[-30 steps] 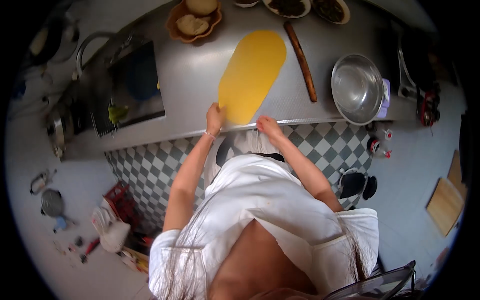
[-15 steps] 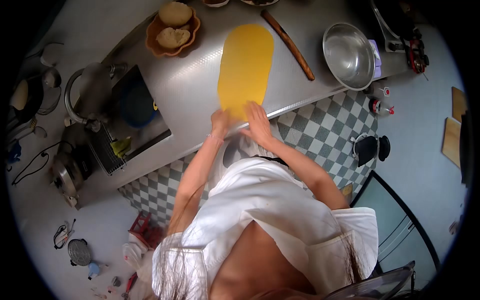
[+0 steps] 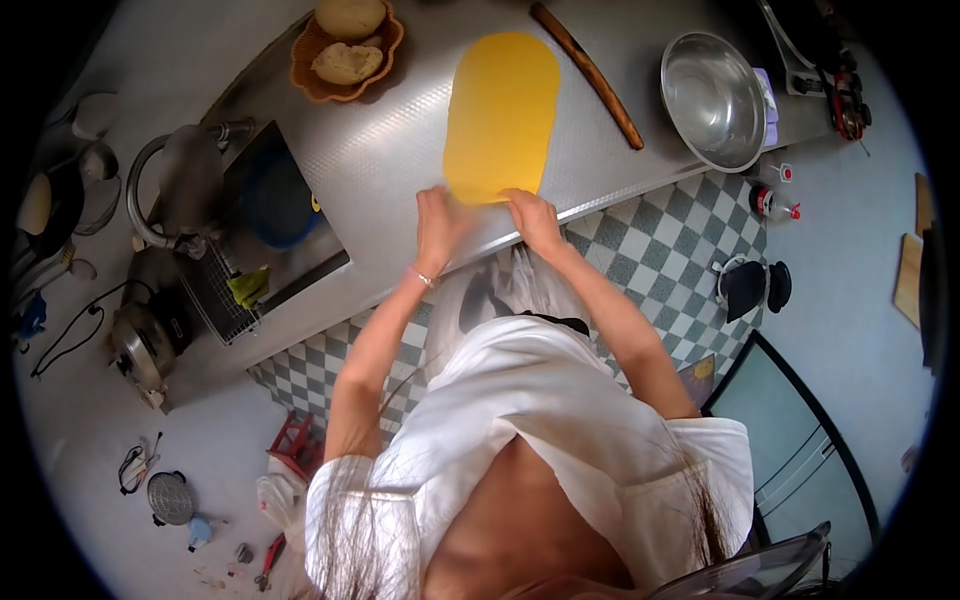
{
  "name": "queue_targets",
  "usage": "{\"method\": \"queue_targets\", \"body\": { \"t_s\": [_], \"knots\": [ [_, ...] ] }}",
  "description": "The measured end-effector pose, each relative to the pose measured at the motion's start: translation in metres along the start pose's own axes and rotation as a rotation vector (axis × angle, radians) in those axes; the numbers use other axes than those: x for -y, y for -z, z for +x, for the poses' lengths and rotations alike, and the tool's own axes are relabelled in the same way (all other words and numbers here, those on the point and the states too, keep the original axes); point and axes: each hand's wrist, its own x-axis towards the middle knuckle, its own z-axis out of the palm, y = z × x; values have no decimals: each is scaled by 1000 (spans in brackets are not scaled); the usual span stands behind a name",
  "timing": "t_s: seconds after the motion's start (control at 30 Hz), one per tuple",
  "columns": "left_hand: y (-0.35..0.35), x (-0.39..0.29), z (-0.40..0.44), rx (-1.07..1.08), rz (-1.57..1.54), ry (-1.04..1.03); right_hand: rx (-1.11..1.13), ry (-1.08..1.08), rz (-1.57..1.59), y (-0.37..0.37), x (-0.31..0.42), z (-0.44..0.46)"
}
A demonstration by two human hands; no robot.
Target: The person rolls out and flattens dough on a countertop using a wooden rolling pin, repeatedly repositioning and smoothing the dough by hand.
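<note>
A long yellow sheet with rounded ends [image 3: 503, 115] lies flat on the metal counter [image 3: 370, 180]. Its near edge is between my hands. My left hand [image 3: 438, 228] is at the near left corner, its fingers partly blurred, so its grip is unclear. My right hand [image 3: 533, 218] pinches the near right edge of the sheet. To the right of the sheet a brown wooden rolling pin [image 3: 588, 75] rests at a slant.
A wicker basket [image 3: 312, 80] with pale dough [image 3: 346, 64] stands at the back left, above the sink [image 3: 325, 235] and its faucet [image 3: 140, 185]. A steel bowl [image 3: 712, 100] sits on the right. The counter's front edge [image 3: 620, 193] runs before me.
The view has turned and shifted. My right hand was spread on the sheet half a second ago and now has its fingers drawn together at the edge. The sheet's near end sits farther from me.
</note>
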Motion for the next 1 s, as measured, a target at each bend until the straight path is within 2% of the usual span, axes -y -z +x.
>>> {"method": "queue_targets", "body": {
  "t_s": [0.03, 0.1, 0.17, 0.27, 0.37, 0.47, 0.57, 0.67, 0.77, 0.87, 0.93, 1.0],
  "knots": [
    [11, -16, 11, -100, 80, -214, 39, -16, -2, 4, -1, 6],
    [10, -19, 31, -94, 126, -533, 132, -58, -24, 14, 0, 20],
    [-1, 0, 59, 118, 58, -741, 242, -110, -61, 23, 1, 36],
    [-12, 17, 77, 452, -73, -487, 346, -102, 83, 36, -8, 63],
    [10, 3, 93, 776, -289, -160, 596, -240, 576, 40, -25, 80],
    [-9, 29, 101, 848, -465, -73, 543, 155, 398, 37, -42, 63],
    [-7, 31, 107, 913, -483, -21, 329, 131, 124, 28, -39, 37],
    [5, 15, 115, 932, -561, 42, 186, 118, 364, 13, -51, 43],
    [19, -6, 141, 1027, -539, 158, 595, -307, 425, 52, -37, 83],
    [7, 0, 183, 1015, -636, 133, 581, -195, 609, 57, -64, 134],
    [20, -18, 218, 1042, -632, 107, 555, -207, 721, 79, -58, 173],
    [30, -32, 256, 1024, -521, 52, 550, -180, 657, 106, -51, 213]
  ]
}}
